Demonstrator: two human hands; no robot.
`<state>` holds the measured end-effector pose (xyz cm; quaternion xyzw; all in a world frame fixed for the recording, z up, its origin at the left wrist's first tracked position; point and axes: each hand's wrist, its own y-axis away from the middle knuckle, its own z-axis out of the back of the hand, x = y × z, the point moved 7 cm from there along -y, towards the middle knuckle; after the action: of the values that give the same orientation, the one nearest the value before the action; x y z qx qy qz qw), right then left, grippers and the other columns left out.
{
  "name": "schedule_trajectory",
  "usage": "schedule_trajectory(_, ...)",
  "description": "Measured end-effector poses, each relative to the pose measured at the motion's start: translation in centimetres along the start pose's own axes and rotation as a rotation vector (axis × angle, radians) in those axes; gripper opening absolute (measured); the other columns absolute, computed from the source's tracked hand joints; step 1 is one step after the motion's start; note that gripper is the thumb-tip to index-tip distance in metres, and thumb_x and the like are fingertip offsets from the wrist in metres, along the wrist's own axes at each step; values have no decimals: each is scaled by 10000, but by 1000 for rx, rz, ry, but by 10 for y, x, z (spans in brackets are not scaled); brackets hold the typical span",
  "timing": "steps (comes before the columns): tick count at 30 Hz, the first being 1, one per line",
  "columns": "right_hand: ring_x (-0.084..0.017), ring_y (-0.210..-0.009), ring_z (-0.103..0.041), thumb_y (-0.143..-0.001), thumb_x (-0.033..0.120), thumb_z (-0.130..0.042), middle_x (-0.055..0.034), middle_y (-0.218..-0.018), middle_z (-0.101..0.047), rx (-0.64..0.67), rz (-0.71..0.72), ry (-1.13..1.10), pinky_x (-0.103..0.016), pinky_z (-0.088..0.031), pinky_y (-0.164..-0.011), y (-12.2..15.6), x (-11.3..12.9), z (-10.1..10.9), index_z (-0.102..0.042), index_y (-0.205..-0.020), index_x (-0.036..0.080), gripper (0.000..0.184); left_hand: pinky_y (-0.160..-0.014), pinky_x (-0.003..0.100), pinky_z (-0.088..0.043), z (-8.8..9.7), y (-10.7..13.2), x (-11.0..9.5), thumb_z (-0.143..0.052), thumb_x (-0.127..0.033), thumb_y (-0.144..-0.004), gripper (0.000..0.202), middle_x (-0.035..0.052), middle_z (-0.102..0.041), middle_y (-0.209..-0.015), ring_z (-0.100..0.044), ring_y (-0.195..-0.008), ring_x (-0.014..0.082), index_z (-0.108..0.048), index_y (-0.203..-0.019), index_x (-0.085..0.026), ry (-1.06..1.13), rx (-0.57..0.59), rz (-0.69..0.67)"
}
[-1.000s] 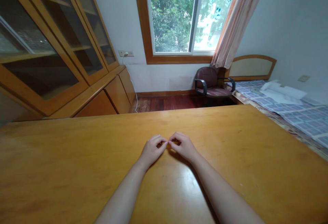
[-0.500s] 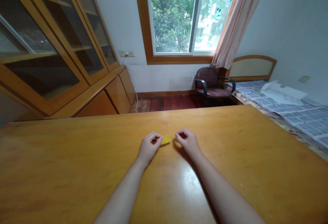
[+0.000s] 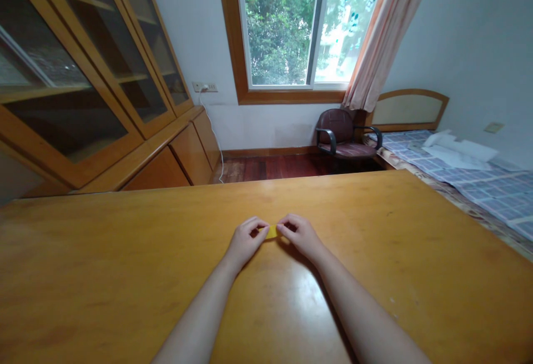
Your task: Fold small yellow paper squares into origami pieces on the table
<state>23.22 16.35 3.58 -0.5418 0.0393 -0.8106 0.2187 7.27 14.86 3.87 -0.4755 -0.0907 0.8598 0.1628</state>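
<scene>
A small piece of yellow paper is stretched between my two hands, just above the wooden table. My left hand pinches its left end between thumb and fingertips. At the other end, the thumb and index finger of my right hand are closed on the paper. Only the short middle stretch of yellow shows; both ends are covered by my fingers.
Beyond the table's far edge stands a dark red armchair below the window. A bed with a checked cover lies to the right. Glass-door cabinets line the left wall, and a white cord hangs from a socket.
My right hand has moved left and closed on the paper's right end, which was free before. My left hand has shifted slightly right with the paper.
</scene>
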Motion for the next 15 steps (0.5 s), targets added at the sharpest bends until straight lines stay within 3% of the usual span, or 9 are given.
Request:
schedule_trajectory(7, -141, -696, -591, -852, 206, -603, -12, -730, -663, 18, 22, 25, -250, -436, -675, 1, 6, -1, -690, -771, 169, 125, -660, 253, -431, 1, 0, -5, -532, -254, -869, 187, 18, -634, -733, -575, -701, 152, -650, -740, -185, -25, 17, -9)
schedule_trajectory(15, -161, -694, -592, -842, 288, -595, -19, -719, -659, -74, -54, -55, -261, -445, -659, 0, -5, 8, -676, -741, 170, 175, -664, 254, -459, 12, -1, 6, -562, -268, -824, 184, 17, -651, -714, -607, -697, 161, -649, -690, -177, 74, -83, 85)
